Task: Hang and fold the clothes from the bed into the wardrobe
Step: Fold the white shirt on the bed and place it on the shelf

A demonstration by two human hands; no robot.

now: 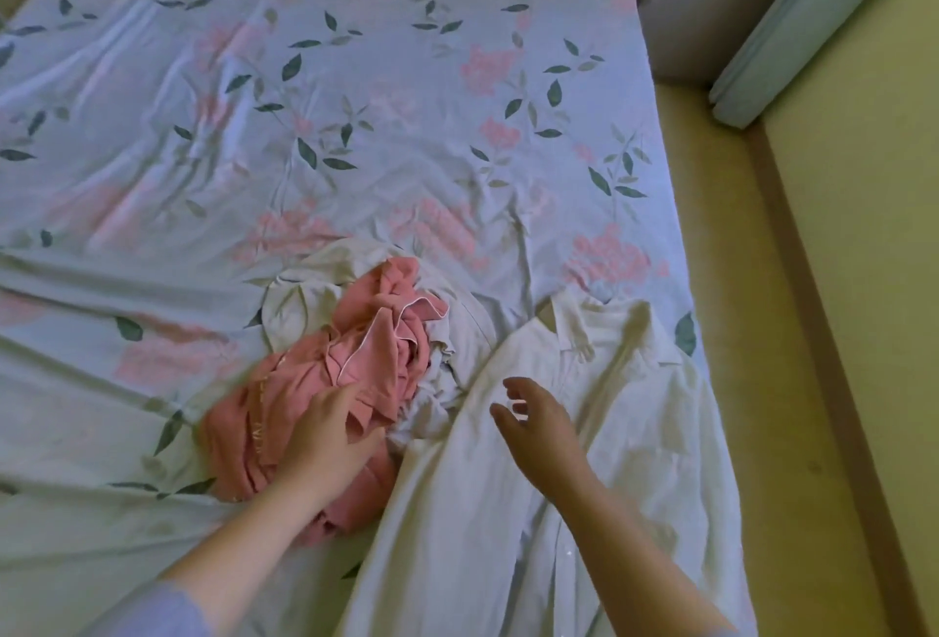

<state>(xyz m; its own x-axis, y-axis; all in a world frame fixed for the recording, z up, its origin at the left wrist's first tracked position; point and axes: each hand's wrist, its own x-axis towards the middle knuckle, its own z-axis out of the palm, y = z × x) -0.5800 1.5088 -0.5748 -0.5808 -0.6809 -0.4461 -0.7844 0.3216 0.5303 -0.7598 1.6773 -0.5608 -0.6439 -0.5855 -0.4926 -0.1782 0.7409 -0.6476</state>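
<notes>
matt wrinkled floral cotton-like bed sheet (355,103), crumpled pink cloth garment (325,382), soft white shirt (609,408)

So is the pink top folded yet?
No, crumpled. The pink top lies bunched in a heap on the bed.

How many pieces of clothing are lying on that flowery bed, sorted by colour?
Crumpled pink garment with pale piping: 1
White collared shirt, spread flat: 1
Crumpled pale beige-grey clothing under the pink one: 1, perhaps more; folds hide it
Total: at least 3
</notes>
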